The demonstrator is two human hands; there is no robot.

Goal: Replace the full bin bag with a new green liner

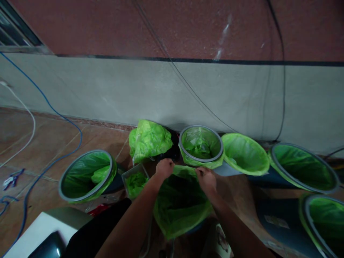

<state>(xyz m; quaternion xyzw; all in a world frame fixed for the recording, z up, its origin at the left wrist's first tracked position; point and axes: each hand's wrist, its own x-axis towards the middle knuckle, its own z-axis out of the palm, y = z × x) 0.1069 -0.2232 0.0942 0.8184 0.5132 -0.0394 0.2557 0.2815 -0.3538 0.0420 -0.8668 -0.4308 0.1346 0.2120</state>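
My left hand (164,168) and my right hand (206,179) both grip the far edge of a thin green plastic bag (180,204) that lies spread below them. Each hand's fingers are closed on the bag's rim. Just beyond my hands stands a small dark bin (201,146) lined with a green bag and capped by a grey ring. A bunched green bag (149,139) lies to its left.
Several lined bins lie or stand around: one at left (87,175), one unringed (245,154), two at right (303,166) (322,218). A small square tub of green bags (135,181) sits by my left wrist. Blue cable (48,104) crosses the tiled floor; the wall is close behind.
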